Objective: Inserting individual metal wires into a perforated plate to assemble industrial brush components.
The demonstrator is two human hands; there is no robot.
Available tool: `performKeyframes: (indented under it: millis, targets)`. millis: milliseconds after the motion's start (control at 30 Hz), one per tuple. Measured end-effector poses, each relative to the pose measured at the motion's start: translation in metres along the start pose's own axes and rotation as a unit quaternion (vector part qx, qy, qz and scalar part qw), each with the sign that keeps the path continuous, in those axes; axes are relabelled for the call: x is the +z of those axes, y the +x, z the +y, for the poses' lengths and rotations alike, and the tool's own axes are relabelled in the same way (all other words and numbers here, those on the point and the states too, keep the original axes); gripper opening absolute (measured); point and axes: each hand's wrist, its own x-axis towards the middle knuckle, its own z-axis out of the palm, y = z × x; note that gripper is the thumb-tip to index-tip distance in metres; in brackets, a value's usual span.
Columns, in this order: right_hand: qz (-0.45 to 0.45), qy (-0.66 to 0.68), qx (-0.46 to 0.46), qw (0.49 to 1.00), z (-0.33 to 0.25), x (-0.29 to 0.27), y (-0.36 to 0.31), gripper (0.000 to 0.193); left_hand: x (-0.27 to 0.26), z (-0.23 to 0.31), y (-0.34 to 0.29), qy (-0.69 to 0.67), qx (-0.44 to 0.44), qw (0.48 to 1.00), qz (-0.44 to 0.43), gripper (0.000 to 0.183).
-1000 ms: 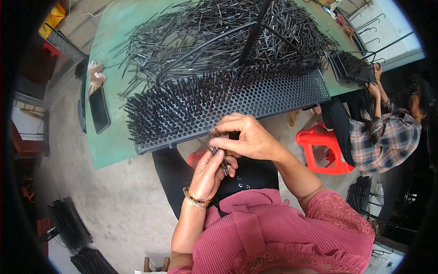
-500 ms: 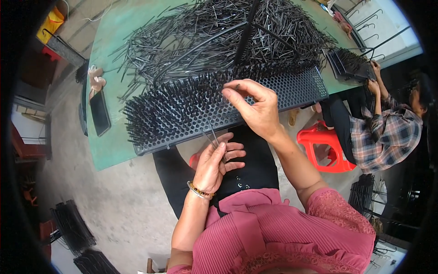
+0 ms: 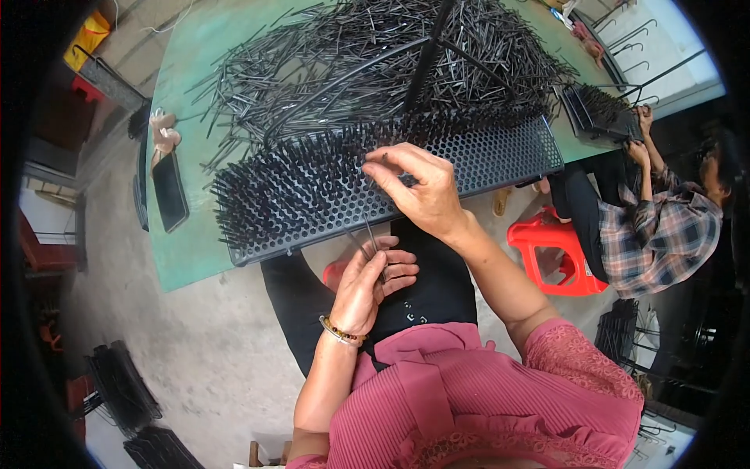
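A long dark perforated tray [image 3: 484,156] lies along the table's near edge. Many thin black rods [image 3: 273,187] stand upright in its holes on the left and along the back; bare holes show at the right and front. Over the tray's middle, my right hand [image 3: 422,187] is closed in a pinch between thumb and forefinger; a dark bit shows there, too small to name. My left hand [image 3: 371,277], palm up below the tray's front edge, has a couple of thin dark rods [image 3: 369,238] between thumb and fingers, their tips pointing up toward the tray.
A heap of loose black rods [image 3: 328,62] covers the green table [image 3: 180,254] behind the tray. A dark metal bar frame [image 3: 426,66] rises over it. A phone [image 3: 170,191] lies at left. Another person [image 3: 664,227] works at right beside a red stool [image 3: 547,242].
My right hand has shifted a little to the left over the tray. My left hand stays nearly in place, with the rods in it slightly moved.
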Motion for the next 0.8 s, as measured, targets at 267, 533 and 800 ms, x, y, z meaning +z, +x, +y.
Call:
performKeyframes:
  millis: [267, 533, 800]
  targets:
    - [-0.02, -0.026, -0.059, 0.998, -0.003, 0.002, 0.002, 0.012, -0.003, -0.001, -0.002, 0.017, 0.003, 1.0, 0.007, 0.028]
    - [-0.05, -0.059, -0.048, 0.996, -0.001, 0.002, -0.003, 0.015, -0.003, -0.002, -0.001, 0.01, 0.005, 1.0, 0.004, 0.028]
    - [-0.025, -0.017, 0.017, 0.999, -0.003, 0.005, -0.007, 0.021, -0.004, -0.004, -0.001, 0.002, 0.018, 1.0, -0.01, 0.029]
